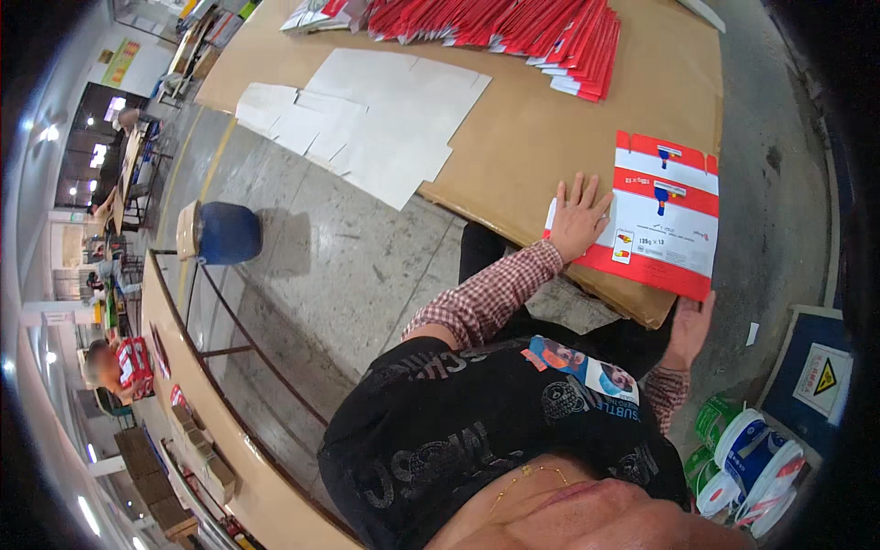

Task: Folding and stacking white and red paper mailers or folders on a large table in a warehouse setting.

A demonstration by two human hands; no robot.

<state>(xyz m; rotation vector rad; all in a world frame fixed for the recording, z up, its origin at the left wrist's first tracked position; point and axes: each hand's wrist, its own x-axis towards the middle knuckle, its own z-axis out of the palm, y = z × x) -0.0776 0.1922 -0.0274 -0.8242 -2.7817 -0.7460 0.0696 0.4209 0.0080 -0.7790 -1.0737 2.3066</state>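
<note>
Brown tabletop point(527, 137); white sheets point(385, 105); fanned red cartons point(513, 26); flat carton point(674, 225).

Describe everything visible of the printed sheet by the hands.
Red and white, the printed sheet looks like thin cardboard with blue pictures and a notched far edge. It lies roughly flat on the tabletop, its near right corner jutting past it. The left hand rests on its left side; the right hand seems to touch that corner.

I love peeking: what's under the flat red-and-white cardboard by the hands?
Brown tabletop shows beside the red-and-white cardboard, apparently continuing underneath. Anything else there is covered; I can't tell.
</note>
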